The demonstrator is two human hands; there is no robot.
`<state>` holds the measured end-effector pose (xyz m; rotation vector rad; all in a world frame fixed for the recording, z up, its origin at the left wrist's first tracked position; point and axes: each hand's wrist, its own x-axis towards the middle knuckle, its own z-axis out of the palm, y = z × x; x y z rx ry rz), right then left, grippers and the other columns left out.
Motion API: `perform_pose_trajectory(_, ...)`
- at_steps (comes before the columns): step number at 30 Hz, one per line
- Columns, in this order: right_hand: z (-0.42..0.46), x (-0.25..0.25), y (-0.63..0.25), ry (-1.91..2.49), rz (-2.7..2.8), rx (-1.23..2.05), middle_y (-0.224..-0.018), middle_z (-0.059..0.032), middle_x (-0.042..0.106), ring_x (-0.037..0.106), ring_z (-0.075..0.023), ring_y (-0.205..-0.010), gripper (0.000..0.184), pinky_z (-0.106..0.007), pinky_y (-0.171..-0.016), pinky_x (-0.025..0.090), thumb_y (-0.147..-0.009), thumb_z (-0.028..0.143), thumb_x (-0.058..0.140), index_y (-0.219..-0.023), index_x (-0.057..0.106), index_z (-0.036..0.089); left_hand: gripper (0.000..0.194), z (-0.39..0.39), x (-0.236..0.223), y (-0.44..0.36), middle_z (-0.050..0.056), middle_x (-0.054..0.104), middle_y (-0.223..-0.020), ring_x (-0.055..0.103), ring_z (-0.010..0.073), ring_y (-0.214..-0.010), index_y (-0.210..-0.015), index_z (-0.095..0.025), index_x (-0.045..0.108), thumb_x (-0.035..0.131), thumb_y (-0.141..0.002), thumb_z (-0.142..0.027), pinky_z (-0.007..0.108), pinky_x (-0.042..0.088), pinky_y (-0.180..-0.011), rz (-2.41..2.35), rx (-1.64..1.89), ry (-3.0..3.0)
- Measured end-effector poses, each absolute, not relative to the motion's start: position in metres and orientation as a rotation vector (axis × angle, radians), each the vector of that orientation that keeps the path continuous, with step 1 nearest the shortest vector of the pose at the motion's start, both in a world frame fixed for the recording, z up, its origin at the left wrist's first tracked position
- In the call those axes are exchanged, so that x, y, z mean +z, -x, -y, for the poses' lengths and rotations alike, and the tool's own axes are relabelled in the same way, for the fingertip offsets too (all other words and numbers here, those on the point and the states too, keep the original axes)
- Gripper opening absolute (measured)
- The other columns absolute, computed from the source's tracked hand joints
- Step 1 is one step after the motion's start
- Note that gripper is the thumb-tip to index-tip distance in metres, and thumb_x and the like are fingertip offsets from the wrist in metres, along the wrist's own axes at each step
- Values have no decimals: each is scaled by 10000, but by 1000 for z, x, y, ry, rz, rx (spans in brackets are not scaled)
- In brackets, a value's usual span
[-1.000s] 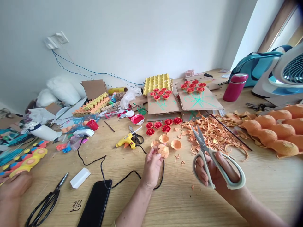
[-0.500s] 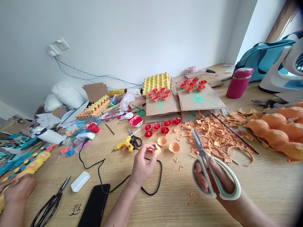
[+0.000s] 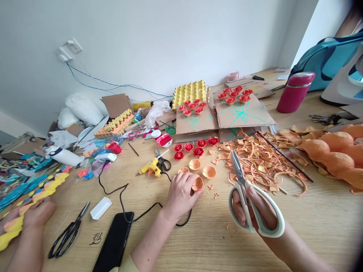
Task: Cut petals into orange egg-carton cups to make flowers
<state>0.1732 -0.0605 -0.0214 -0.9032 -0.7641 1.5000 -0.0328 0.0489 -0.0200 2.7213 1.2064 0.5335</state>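
My left hand (image 3: 179, 196) is closed at the fingertips and thumb on a small orange egg-carton cup (image 3: 197, 184), low over the table. Close by sit more cut cups: one (image 3: 194, 164) just behind, one (image 3: 209, 172) to the right, and another (image 3: 183, 170) partly covered by my fingers. In my right hand (image 3: 255, 211) are scissors (image 3: 239, 174) with pale green-white handles, fingers through the loops and blades pointing up and nearly together. Orange offcuts (image 3: 255, 162) lie heaped beyond them.
Red paper roses (image 3: 197, 152) stand behind the cups. A yellow glue gun (image 3: 151, 167), black scissors (image 3: 69, 232) and a phone (image 3: 115, 241) lie leftward. Another person's hand (image 3: 38, 211) holds a painted egg carton (image 3: 13, 228). Uncut orange carton (image 3: 337, 151) lies right.
My left hand has turned palm down and shifted slightly right, with the cup now lower and its hollow visible. My right hand keeps the scissors nearly still. The view has shifted slightly.
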Motion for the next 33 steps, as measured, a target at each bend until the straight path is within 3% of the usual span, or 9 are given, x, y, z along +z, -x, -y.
perform_pose_trajectory(10,65,-23,-177,1029,961,1421,-576,15,547,459,-129,-501,451,-258,-497,365,-961,598,385,-820,569,210,345,-22,-19,41,69,627,-1159,534,269,-1077,-1199,-253,524,626,-870,-223,444,436,-903,-1371,668,-2566)
perform_pose_trajectory(21,67,-18,-182,1331,1292,1413,-497,33,502,450,-132,-459,483,-244,-462,324,-916,638,436,-688,507,219,121,9,-33,35,34,623,-869,578,221,-873,-872,-224,568,515,-891,-118,373,461,-788,-1538,937,-2313)
perform_pose_trajectory(24,70,-20,-196,1649,1734,1060,-510,26,525,444,-138,-470,405,-257,-476,262,-900,502,544,-616,450,228,130,9,-35,37,32,626,-860,573,217,-869,-866,-219,572,524,-876,-98,364,459,-790,-1571,967,-2294)
perform_pose_trajectory(28,84,-26,-209,1833,2217,351,-515,2,597,555,-202,-478,262,-299,-516,263,-873,375,565,-651,511,246,127,7,-37,39,39,637,-906,560,224,-900,-928,-213,581,557,-860,-107,376,451,-819,-1602,949,-2295)
perform_pose_trajectory(33,92,-31,-192,1645,2456,72,-533,19,624,591,-185,-427,194,-328,-562,326,-856,306,582,-682,523,242,67,7,-38,37,39,634,-914,547,231,-898,-922,-218,575,567,-879,-168,389,432,-818,-1586,842,-2330)
